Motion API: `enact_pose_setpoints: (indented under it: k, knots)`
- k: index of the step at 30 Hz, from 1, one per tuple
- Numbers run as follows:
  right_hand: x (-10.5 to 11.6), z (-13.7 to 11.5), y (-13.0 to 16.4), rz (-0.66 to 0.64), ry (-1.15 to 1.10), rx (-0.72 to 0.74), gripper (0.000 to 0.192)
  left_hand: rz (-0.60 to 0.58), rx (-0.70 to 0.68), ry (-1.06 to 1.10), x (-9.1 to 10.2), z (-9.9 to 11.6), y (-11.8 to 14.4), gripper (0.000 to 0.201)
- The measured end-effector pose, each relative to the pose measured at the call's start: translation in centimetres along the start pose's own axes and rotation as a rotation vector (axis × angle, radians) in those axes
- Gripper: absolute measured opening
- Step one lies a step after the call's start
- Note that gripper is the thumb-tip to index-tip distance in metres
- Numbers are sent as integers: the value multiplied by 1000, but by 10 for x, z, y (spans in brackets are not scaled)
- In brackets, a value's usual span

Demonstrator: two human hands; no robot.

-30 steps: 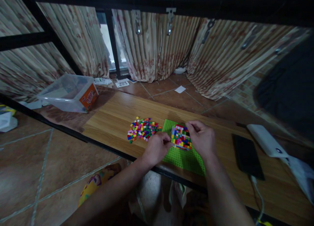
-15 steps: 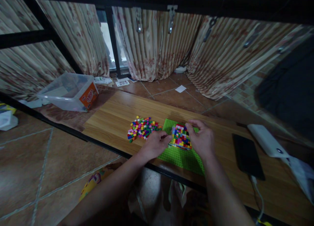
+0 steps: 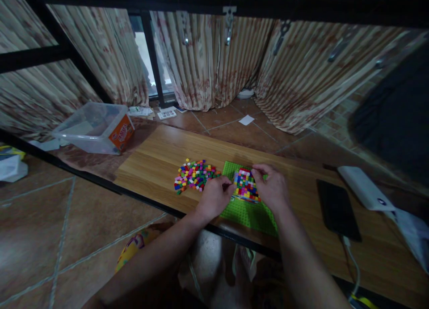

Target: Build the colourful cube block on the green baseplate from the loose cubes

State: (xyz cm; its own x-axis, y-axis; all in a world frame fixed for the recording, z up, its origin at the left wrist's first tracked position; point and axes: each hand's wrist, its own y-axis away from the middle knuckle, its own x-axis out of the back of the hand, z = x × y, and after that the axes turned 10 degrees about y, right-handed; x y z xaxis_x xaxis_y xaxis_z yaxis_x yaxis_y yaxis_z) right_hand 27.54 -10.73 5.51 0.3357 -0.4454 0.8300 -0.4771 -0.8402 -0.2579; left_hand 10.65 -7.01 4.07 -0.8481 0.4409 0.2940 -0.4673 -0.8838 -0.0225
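A multicoloured block of small toy bricks stands on a green studded baseplate on the table. My left hand is at the block's left side, thumb and forefinger brought together by its edge. Whatever lies between those fingertips is too small to make out. On the other side, my right hand has its fingers curled against the block's right edge and far corner, hiding part of it. A pile of loose toy bricks in many colours lies just left of the baseplate, close to my left hand.
Right of the baseplate, a black phone lies with a cable plugged in, beside a white power bank. A clear plastic bin with an orange label stands beyond the table's left end. The table's dark edge runs beneath my forearms.
My left hand has turned slightly and its fingertips sit a little higher beside the block. My right hand has shifted slightly left along the edge. The camera view has moved a little.
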Motion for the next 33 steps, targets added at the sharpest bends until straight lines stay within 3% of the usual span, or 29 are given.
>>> enact_pose_setpoints:
  k: [6, 10, 13, 17, 21, 27, 33]
  knots:
    - [0, 3, 1, -88, 44, 23, 37, 34, 1, 12, -4, -8, 5, 20]
    - [3, 8, 1, -130, 64, 21, 44, -13, 46, 96, -7, -10, 14, 26]
    - [5, 10, 0, -164, 51, 30, 47, -27, 64, 108, -13, -9, 20, 20]
    - [6, 16, -3, -176, 110, 19, 51, -42, 84, 73, -27, -6, 27, 44]
    - [8, 26, -5, -128, 203, -38, 57, -71, 91, 152, -44, -4, 31, 52]
    - [12, 35, -7, -159, 329, -61, 67, -92, 138, 250, -51, -1, 25, 48]
    - [14, 40, -9, -188, 481, -58, 72, -166, 84, 174, -52, -6, 14, 53]
